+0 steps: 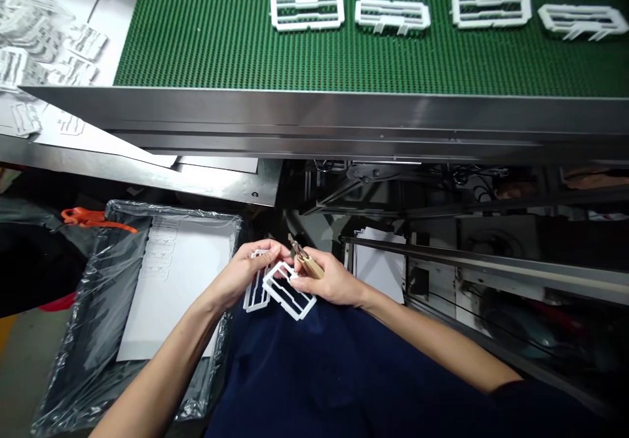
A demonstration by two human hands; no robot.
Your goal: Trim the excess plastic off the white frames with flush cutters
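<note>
Close to my lap, my left hand (249, 266) is closed on a slim white plastic frame (257, 307) that hangs below the fingers. My right hand (337, 280) wraps round a pair of nippers (308, 265) with tan handles, their metal jaws pointing up and left. A second white plastic frame (281, 301) slants down from under my right thumb, overlapping the first. The fingertips of both hands nearly meet, and where they grip is partly hidden.
Several white frames (307, 10) lie on a green ribbed conveyor belt (206, 44) with a metal side rail (314, 120). White parts (34, 25) are heaped at upper left. A plastic-lined tray (103, 294) holds white sheets (191, 280); an orange object (86, 216) rests at its edge.
</note>
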